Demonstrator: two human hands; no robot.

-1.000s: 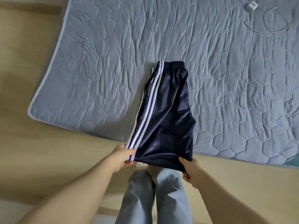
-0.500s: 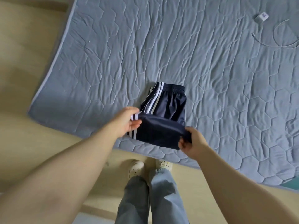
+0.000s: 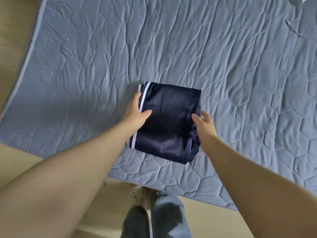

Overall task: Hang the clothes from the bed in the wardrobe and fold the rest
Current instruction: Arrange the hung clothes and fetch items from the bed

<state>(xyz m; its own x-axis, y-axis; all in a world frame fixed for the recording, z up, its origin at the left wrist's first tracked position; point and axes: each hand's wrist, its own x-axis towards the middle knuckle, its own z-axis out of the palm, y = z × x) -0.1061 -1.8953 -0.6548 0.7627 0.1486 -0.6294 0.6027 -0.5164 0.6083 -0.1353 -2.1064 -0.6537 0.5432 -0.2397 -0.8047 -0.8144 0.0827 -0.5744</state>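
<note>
Dark navy track pants with white side stripes lie folded into a compact rectangle on the grey-blue quilted bed cover, near its front edge. My left hand rests at the fold's left, striped edge, thumb lying on top of the fabric and fingers straight along the side. My right hand touches the right edge with relaxed, spread fingers, holding nothing.
A white charging cable lies at the bed's far right corner. Light wooden floor runs along the left and front of the bed. My legs in blue jeans and a spotted slipper stand against the bed's front edge.
Both hands carried the pants' lower end up and over onto the waistband half, laying it flat. The pinches on the hem have relaxed, and the view has moved closer to the bed.
</note>
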